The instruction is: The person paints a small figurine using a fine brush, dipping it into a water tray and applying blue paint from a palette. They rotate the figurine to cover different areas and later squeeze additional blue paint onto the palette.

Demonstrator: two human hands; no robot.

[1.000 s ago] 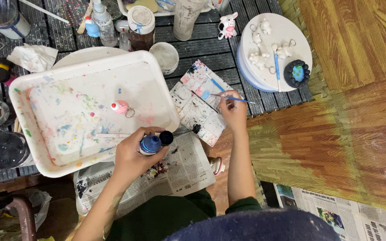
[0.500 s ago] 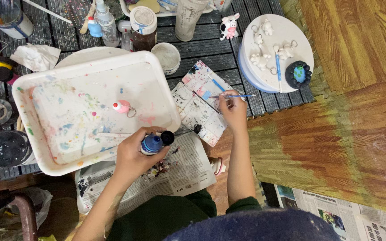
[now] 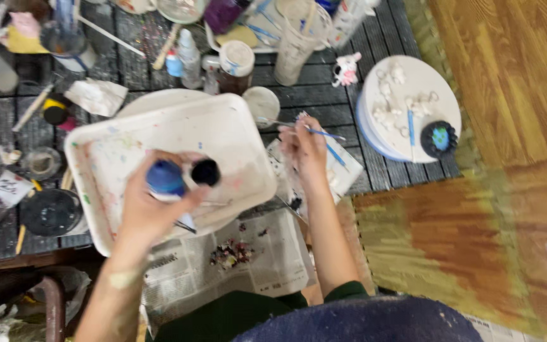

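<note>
- A person's left hand (image 3: pixel 150 206) grips a small blue paint bottle (image 3: pixel 164 179) above a white plastic tray (image 3: pixel 235 136), fingers curled tight around the bottle's body; a black cap (image 3: pixel 206 171) sits just beside the bottle at the fingertips, and whether it is attached cannot be told.
- The right hand (image 3: pixel 305 149) pinches a thin blue-handled paintbrush (image 3: pixel 324 133) between thumb and fingers, the other fingers loosely bent, over a paint-smeared sheet (image 3: pixel 343 174) that lies at the tray's right edge.
- The tray, streaked with faint paint marks, rests on a dark slatted surface (image 3: pixel 305 95), with a round white plate (image 3: pixel 153 101) showing from under its far edge.
- Newspaper (image 3: pixel 267 259) spotted with dark paint lies under the tray's near side, between the two forearms.
- To the right, a round white board (image 3: pixel 425 79) carries small white figures, a blue-handled tool and a black lid dabbed with blue and green paint (image 3: pixel 439 138).
- Jars, bottles and cups crowd the far side, among them a white-lidded jar (image 3: pixel 235 62) and a small white-and-pink figurine (image 3: pixel 347 68).
- A wooden floor (image 3: pixel 514 82) shows to the right.
</note>
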